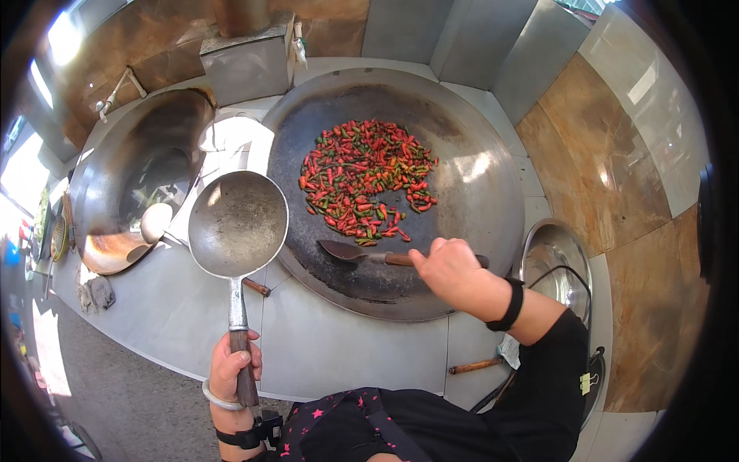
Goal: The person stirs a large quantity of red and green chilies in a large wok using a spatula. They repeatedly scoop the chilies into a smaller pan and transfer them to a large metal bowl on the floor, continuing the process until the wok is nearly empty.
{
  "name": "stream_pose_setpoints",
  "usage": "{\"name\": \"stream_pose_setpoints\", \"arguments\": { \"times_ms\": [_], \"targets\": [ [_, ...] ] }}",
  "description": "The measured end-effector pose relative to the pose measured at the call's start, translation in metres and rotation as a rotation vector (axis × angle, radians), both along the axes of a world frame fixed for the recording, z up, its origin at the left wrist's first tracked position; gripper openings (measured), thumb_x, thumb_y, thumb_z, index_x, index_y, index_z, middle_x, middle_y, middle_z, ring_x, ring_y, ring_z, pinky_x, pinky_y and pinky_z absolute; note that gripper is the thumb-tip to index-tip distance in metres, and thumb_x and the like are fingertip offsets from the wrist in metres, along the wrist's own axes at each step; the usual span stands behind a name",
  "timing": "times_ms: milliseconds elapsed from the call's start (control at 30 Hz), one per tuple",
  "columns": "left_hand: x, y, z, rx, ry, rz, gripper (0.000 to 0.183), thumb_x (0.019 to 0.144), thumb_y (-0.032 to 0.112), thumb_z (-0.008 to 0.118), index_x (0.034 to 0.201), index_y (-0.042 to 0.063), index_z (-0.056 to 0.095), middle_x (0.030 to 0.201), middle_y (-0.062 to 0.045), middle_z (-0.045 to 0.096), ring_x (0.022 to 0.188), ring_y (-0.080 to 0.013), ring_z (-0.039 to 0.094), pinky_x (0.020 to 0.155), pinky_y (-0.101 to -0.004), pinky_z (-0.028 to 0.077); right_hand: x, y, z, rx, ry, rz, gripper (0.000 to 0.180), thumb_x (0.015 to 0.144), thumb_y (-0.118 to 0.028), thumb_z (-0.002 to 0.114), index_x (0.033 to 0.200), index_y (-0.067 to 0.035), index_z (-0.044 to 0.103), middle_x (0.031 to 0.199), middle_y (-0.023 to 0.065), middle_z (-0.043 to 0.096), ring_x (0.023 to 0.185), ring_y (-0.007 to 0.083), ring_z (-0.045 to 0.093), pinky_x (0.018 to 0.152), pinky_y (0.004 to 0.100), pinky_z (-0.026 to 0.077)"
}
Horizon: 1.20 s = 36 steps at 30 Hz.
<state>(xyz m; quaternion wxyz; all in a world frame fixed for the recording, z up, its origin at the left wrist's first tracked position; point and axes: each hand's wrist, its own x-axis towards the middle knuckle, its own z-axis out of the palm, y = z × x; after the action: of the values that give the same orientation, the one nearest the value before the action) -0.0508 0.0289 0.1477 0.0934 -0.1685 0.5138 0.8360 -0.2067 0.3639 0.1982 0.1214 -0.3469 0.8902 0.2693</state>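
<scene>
My left hand grips the dark wooden handle of a large metal ladle, its round bowl raised above the tiled counter and turned up towards me. No contents show in that bowl. With my right hand I hold a wooden-handled wok spatula, its dark blade low over the near part of a big built-in wok. Red and green chili peppers lie spread across the wok's middle, just beyond the blade. A gap in the chilies exposes the dark wok bottom.
Left of me sits a second wok, with a pale ladle at its rim. A steel basin stands at the right by the tiled wall. A wooden handle and a grey rag lie on the counter.
</scene>
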Motion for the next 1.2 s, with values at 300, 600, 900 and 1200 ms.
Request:
{"name": "stream_pose_setpoints", "arguments": {
  "times_ms": [300, 600, 900, 1200],
  "targets": [
    [-0.034, 0.004, 0.002, 0.024, -0.094, -0.085, 0.041, 0.067, 0.015, 0.058, 0.102, -0.003, 0.046, 0.065, -0.010, 0.052, 0.049, -0.0154, 0.049, 0.045, -0.0251, 0.043, -0.184, -0.013, -0.131, -0.321, 0.144, -0.833, 0.033, 0.082, -0.015, 0.048, 0.114, -0.005, 0.049, 0.085, 0.0133, 0.064, 0.078, 0.0299, 0.063, 0.062, 0.0432, 0.050],
    [-0.089, 0.025, -0.016, 0.030, -0.051, -0.168, 0.038, 0.071, 0.018, 0.057, 0.101, -0.003, 0.046, 0.065, -0.008, 0.052, 0.048, -0.0139, 0.048, 0.045, -0.0232, 0.042, -0.084, 0.110, -0.010, -0.079, 0.047, -0.741, 0.022, 0.078, -0.027, 0.055, 0.099, -0.026, 0.061, 0.083, 0.0046, 0.064, 0.083, 0.0235, 0.061, 0.069, 0.0364, 0.048],
    [-0.120, 0.036, -0.041, 0.029, -0.169, -0.276, 0.039, 0.069, 0.018, 0.058, 0.100, -0.003, 0.047, 0.065, -0.009, 0.053, 0.049, -0.0142, 0.049, 0.045, -0.0239, 0.042, -0.093, 0.175, -0.095, -0.029, -0.129, -0.993, 0.022, 0.075, -0.015, 0.056, 0.096, -0.016, 0.059, 0.091, 0.0115, 0.063, 0.089, 0.0277, 0.060, 0.073, 0.0392, 0.048],
    [-0.155, 0.047, -0.060, 0.000, -0.257, -0.216, 0.027, 0.072, 0.010, 0.055, 0.096, 0.000, 0.048, 0.068, -0.009, 0.054, 0.050, -0.0147, 0.050, 0.045, -0.0245, 0.043, -0.196, 0.045, -0.227, -0.682, 0.066, -1.070, 0.044, 0.076, -0.011, 0.055, 0.119, -0.015, 0.045, 0.090, 0.0161, 0.063, 0.087, 0.0321, 0.060, 0.072, 0.0431, 0.048]
  ]
}}
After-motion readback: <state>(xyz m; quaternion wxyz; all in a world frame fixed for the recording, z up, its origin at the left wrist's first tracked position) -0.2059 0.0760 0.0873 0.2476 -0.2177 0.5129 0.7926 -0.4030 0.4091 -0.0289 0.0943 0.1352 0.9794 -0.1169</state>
